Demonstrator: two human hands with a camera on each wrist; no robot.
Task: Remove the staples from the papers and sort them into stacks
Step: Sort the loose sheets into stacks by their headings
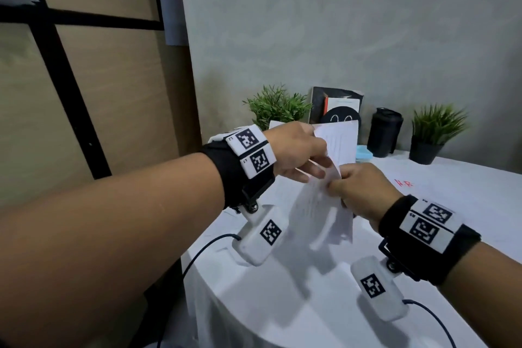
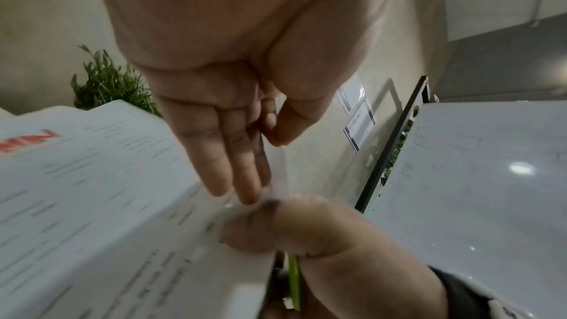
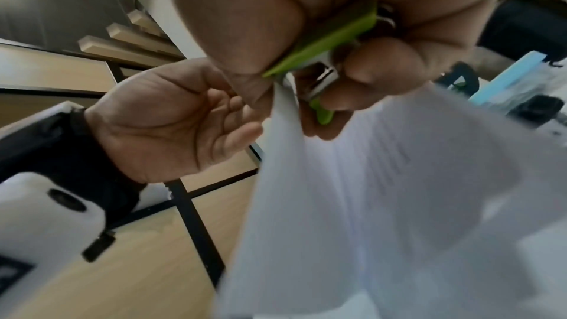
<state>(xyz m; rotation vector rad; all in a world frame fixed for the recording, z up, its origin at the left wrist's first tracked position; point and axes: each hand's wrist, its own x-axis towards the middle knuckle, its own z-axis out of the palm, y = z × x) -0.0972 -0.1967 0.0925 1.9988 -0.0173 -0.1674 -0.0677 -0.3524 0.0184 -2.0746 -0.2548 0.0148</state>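
The papers (image 1: 322, 206) are thin, matt white sheets, bent and printed with fine text. The staple remover (image 3: 325, 40) has glossy lime-green plastic shells over bright, polished metal. A smooth white cloth covers the table (image 1: 282, 305). The tumbler (image 1: 384, 131) looks matt black plastic. The wall panel (image 1: 113, 93) is pale wood framed in black.

The papers (image 1: 322, 206) are held up above the near end of the surface (image 1: 282, 305), between the two hands. The left hand (image 1: 293, 150) is at the left and a bit higher. The right hand (image 1: 361, 192) is at the right, with a staple remover (image 3: 325, 43) inside it. At the back of the surface, by the wall, stand a plant (image 1: 276, 106), a book (image 1: 336, 104), a cup (image 1: 384, 131) and another plant (image 1: 435, 133), from left to right.
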